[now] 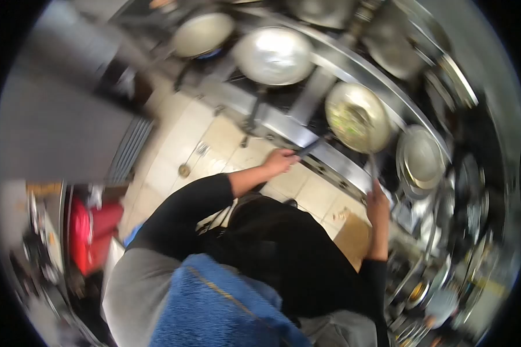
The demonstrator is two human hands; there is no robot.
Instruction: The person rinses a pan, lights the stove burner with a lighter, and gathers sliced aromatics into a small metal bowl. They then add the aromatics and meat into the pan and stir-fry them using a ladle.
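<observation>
My left hand is closed around the dark handle of a frying pan, which sits over the stove in front of me. Pale food with green bits lies in the pan. From the right side, my right hand grips a long-handled cooking utensil that reaches over the pan's near rim into the food. Motion blur hides the shape of the utensil's head.
Along the stove to the left are a large shiny pan and another pan over a blue flame. Stacked pans stand at right, with cluttered utensils below. A grey cabinet and red container are at left.
</observation>
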